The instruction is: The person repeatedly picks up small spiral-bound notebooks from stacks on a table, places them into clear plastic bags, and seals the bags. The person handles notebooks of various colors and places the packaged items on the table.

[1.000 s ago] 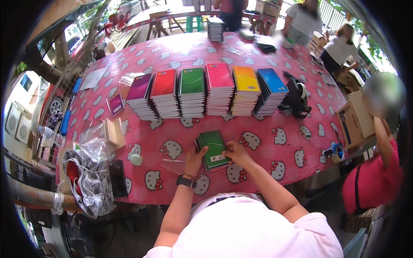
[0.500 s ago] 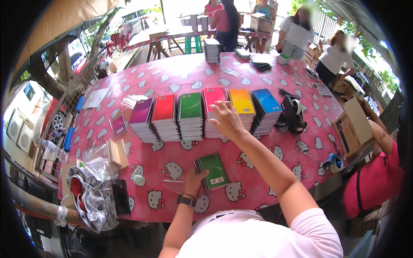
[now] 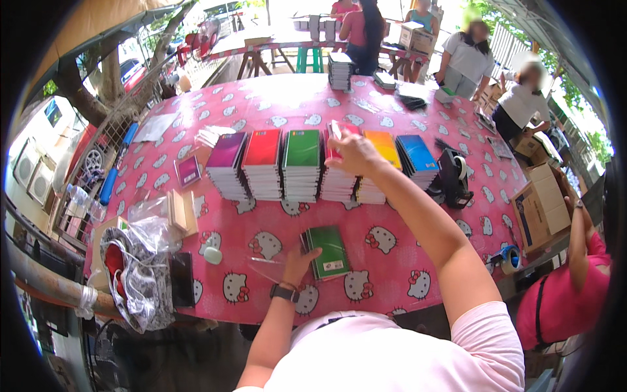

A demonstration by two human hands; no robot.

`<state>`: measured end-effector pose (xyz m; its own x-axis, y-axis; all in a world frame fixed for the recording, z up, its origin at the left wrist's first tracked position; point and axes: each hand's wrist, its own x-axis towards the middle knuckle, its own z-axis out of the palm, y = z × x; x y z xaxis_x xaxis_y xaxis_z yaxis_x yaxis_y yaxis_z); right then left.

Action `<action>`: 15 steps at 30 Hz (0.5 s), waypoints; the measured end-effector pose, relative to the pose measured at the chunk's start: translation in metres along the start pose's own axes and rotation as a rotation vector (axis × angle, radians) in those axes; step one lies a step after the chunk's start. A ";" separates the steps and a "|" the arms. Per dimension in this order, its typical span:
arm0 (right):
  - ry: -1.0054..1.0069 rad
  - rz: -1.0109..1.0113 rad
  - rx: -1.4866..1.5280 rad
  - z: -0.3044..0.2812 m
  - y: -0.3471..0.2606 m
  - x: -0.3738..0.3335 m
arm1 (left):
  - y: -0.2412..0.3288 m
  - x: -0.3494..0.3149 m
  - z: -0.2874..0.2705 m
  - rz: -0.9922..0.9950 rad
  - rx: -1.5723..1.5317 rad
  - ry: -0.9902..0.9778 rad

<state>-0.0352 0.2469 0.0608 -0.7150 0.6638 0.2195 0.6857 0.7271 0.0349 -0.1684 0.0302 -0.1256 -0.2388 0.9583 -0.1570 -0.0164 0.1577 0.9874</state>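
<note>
Close to the table's front edge, my left hand (image 3: 300,264) is closed on the left side of a few small spiral notebooks, with a green notebook (image 3: 328,251) on top. My right hand (image 3: 356,155) reaches over a stack of pink notebooks (image 3: 334,179), its fingers bent round the top one; the hand hides part of that cover. Stacks of purple notebooks (image 3: 226,151), red notebooks (image 3: 262,149) and green notebooks (image 3: 302,149) stand left of it. To its right are yellow notebooks (image 3: 384,147) and blue notebooks (image 3: 416,154).
A black tape dispenser (image 3: 455,179) stands beside the blue stack. On the left lie a loose purple notebook (image 3: 188,171), a plastic bag (image 3: 153,222) and a patterned cloth bag (image 3: 147,287). At right, a co-worker handles a cardboard box (image 3: 541,208) near a tape roll (image 3: 509,261).
My right hand has come down from above the pink stack onto its top notebook, fingers bending. My left hand keeps hold of the green notebooks. The whole view has shifted slightly.
</note>
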 end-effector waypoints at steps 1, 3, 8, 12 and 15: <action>0.292 0.012 0.162 0.007 0.011 -0.001 | 0.001 0.003 0.000 -0.027 0.000 -0.010; 0.677 0.141 0.455 0.006 0.020 -0.021 | -0.006 0.002 -0.004 -0.101 -0.044 -0.016; 0.564 0.428 1.695 0.043 -0.050 -0.128 | -0.015 0.007 -0.007 -0.241 -0.182 0.007; -0.095 0.593 0.835 0.103 -0.097 -0.181 | 0.022 -0.003 0.003 -0.261 -0.486 0.005; 0.044 0.266 0.536 0.071 -0.072 -0.154 | 0.009 -0.003 -0.002 -0.120 -0.079 -0.021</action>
<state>0.0161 0.1049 -0.0449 -0.5137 0.8357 0.1941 0.6677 0.5314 -0.5213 -0.1701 0.0278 -0.1161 -0.2100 0.9386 -0.2738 -0.1203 0.2532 0.9599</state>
